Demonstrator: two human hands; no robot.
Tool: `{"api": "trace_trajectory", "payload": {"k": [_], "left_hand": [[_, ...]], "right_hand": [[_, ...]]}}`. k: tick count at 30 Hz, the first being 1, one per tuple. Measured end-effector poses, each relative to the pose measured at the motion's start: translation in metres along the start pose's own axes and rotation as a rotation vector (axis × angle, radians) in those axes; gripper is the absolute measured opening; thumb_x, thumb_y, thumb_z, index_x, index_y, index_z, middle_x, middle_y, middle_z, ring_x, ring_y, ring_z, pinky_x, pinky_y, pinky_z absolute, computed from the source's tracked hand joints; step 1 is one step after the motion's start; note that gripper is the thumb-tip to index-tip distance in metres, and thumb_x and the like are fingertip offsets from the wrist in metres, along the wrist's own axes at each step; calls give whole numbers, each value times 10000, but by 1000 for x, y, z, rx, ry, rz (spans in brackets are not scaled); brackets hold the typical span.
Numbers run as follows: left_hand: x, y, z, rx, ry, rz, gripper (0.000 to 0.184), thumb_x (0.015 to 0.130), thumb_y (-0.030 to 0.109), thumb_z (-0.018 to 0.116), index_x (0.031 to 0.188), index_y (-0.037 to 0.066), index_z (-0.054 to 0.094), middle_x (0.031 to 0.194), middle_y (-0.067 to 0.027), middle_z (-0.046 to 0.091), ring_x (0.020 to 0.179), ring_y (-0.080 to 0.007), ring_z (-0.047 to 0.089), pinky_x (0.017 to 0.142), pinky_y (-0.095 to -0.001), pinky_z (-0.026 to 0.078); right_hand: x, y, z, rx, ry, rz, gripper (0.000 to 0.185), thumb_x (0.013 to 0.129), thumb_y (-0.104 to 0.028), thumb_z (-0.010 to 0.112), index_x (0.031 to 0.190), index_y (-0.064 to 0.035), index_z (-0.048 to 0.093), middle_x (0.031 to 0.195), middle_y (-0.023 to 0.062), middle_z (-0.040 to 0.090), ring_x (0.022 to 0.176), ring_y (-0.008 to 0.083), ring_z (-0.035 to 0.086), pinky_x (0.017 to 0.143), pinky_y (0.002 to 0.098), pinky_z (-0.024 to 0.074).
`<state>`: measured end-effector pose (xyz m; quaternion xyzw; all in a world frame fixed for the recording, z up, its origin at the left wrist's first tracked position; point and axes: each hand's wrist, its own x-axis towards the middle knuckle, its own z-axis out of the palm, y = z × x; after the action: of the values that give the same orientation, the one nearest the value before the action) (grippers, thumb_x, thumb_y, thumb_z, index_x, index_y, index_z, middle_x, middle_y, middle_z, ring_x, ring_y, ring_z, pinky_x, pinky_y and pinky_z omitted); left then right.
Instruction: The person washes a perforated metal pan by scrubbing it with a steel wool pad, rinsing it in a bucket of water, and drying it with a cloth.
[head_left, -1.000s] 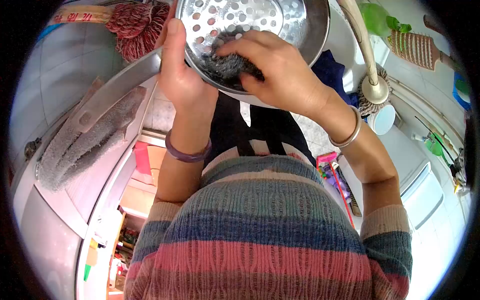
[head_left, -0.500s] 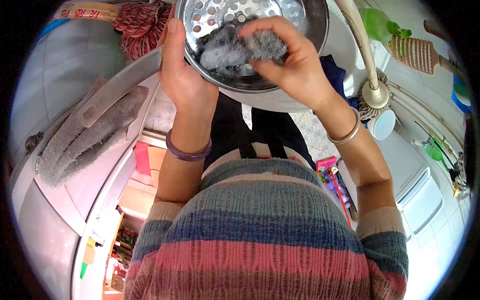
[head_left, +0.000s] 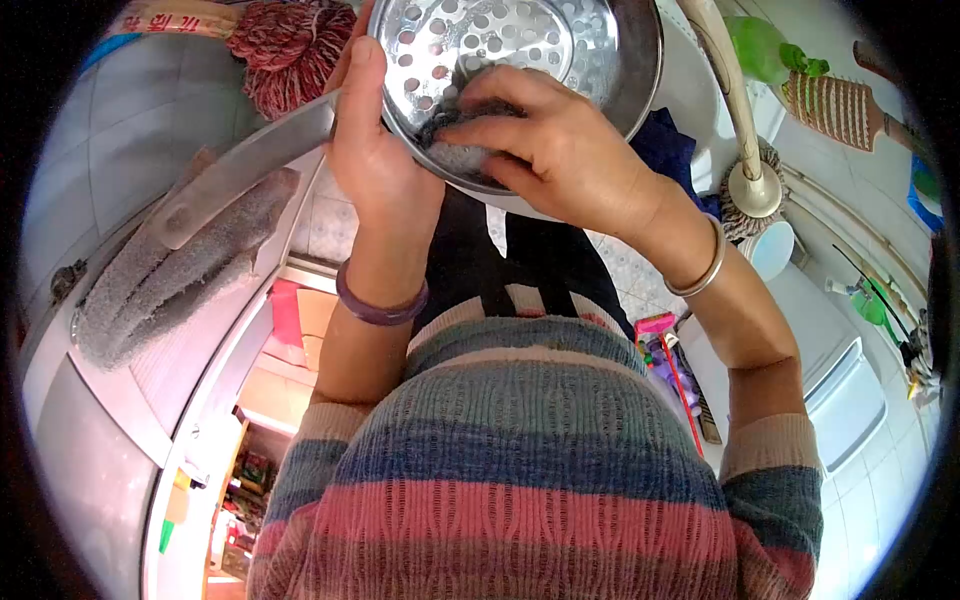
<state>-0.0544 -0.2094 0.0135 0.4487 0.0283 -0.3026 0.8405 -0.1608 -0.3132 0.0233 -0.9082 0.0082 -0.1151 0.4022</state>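
The left hand (head_left: 385,175) clasps a perforated steamer pan (head_left: 618,85); the right hand (head_left: 580,155), fingers bent, pinches a scouring pad (head_left: 462,157) inside it.

Tan strip (head_left: 212,17): marked with red characters (head_left: 160,21), set in a short row along its length, near the upper left edge of the head view.
Lettering: bold, apparently Chinese (strokes too small and too warped by the lens to spell out with certainty).
Neighbour of the lettering: red yarn mop head (head_left: 290,50), just beside the strip's right end.
Readable wording, brand or number: none to be made out.
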Motion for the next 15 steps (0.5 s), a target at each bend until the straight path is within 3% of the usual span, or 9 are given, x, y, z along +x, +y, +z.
{"api": "trace_trajectory", "payload": {"k": [3,8,11,12,15], "left_hand": [[-1,-5,-2,22,37,-21,411,966,328,396,1129,-8,567,1059,-116,637,944,-207,614,842,-338,480],[-5,-2,5,-39,-70,7,428,974,327,372,1149,-20,548,1078,-125,627,962,-209,604,851,-338,472],[-5,8,1,-6,-156,-27,422,975,321,371,1139,-23,553,1075,-131,626,970,-210,601,852,-343,470],[-4,8,4,-59,-146,-14,409,976,306,372,1125,-25,559,1070,-136,625,969,-216,601,853,-345,470],[-4,1,3,157,-37,76,403,980,293,364,1131,-29,554,1071,-138,624,966,-224,604,862,-346,469]], "right_hand": [[-1,1,-3,-98,-137,-23,326,650,2,696,960,-96,676,1010,96,570,928,266,597,807,344,514],[13,3,10,-66,160,-94,306,624,12,681,918,-75,678,964,93,568,906,267,592,797,349,510],[2,3,10,-80,91,-143,295,598,15,675,879,-74,684,942,73,556,884,250,574,783,339,503],[-2,8,8,-181,22,-179,176,650,-115,603,809,-98,677,956,30,543,928,211,527,789,294,493],[0,14,3,-189,-6,-246,178,646,-119,600,804,-105,681,956,25,535,929,204,527,781,282,497]]}}
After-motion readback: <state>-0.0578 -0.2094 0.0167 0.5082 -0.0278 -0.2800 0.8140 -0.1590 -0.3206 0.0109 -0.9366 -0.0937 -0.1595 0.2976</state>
